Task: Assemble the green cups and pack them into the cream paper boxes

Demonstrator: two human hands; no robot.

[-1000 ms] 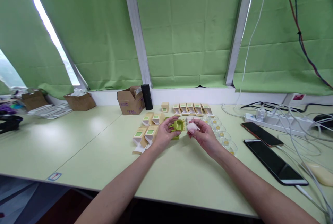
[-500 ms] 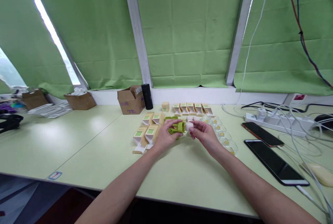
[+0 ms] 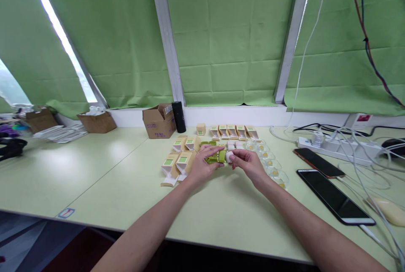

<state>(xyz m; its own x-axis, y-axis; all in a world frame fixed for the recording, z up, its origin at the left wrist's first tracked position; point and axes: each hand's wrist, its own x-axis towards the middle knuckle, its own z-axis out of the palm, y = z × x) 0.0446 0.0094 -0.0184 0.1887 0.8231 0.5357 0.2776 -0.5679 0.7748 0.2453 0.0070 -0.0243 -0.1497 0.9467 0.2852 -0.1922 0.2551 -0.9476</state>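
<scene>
My left hand is closed around a small olive-green plastic piece held just above the pale green table. My right hand pinches a small white round piece and presses it against the right end of the green piece. Both hands meet in the middle of the table. Open tan cartons with green labels lie just left of my left hand. A row of clear blister shells with yellow centres lies just right of my right hand.
More small cartons line the far edge by a black cylinder and an open cardboard box. Two phones lie at the right, near a power strip with tangled white cables. Further boxes stand far left.
My right hand has brought the white piece leftwards until it touches the green piece. My left hand has turned the green piece so that it lies lengthways towards the right hand.
</scene>
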